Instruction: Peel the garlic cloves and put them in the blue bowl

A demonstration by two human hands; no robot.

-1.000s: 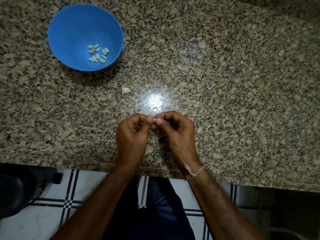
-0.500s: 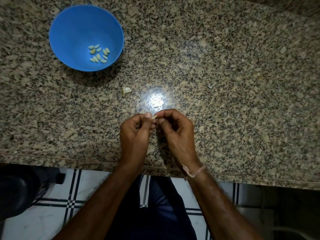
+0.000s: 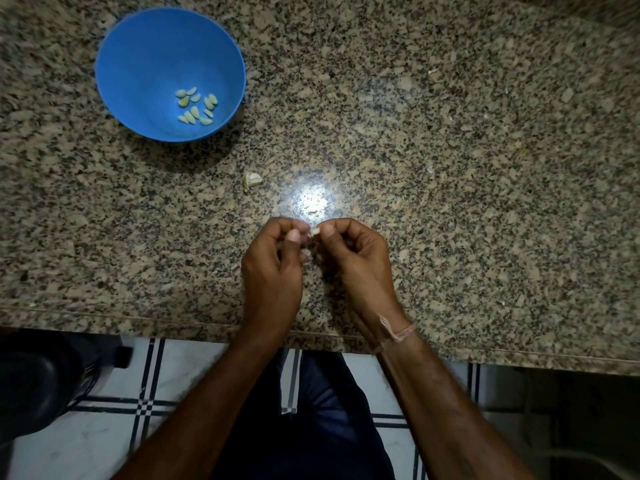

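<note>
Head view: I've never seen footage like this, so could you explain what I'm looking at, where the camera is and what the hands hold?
No machine here: a person wears a camera on the head, looking down at their own two bare hands over a granite counter. The left hand and right hand together pinch a small garlic clove, apparently peeling it. Up left stands a blue bowl with peeled cloves in it. One loose clove lies on the counter between bowl and hands.
</note>
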